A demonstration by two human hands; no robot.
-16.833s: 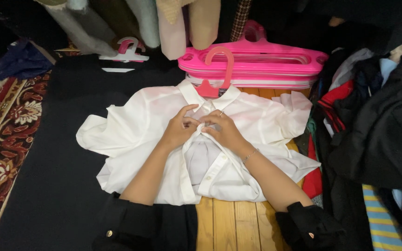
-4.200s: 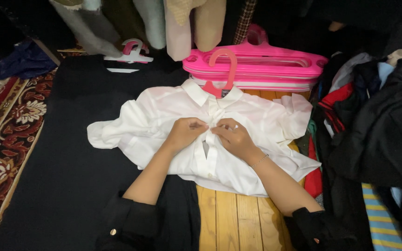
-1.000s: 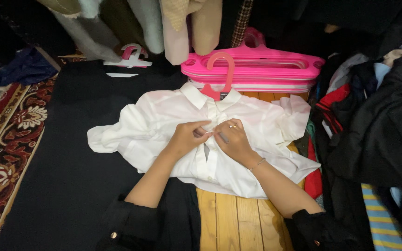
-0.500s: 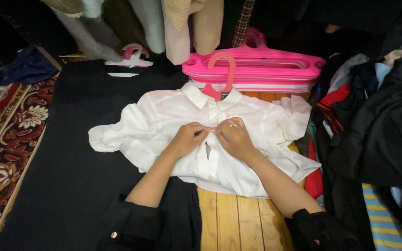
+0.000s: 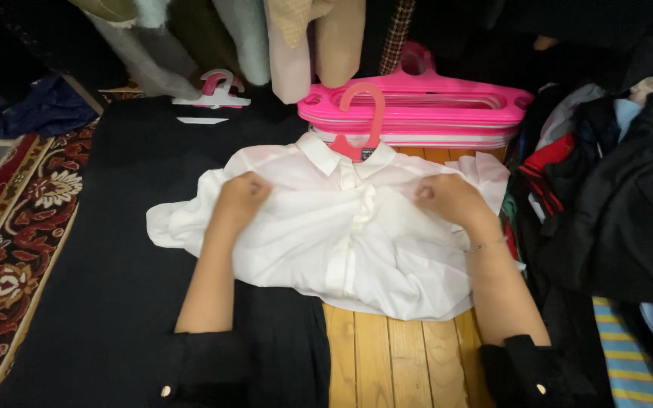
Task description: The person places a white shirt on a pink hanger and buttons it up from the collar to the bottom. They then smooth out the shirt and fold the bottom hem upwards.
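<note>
Hands lay apart on my white shirt (image 5: 341, 234): left hand (image 5: 242, 198) bunched on its shoulder cloth, right hand (image 5: 451, 200) likewise, pink hanger (image 5: 360, 125) beyond both.

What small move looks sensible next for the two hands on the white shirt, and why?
Probably sweep both hands outward to flatten it: the left hand and right hand rest on the chest of the white shirt, buttoned on its pink hanger, and the sleeves and hem lie rumpled.
</note>
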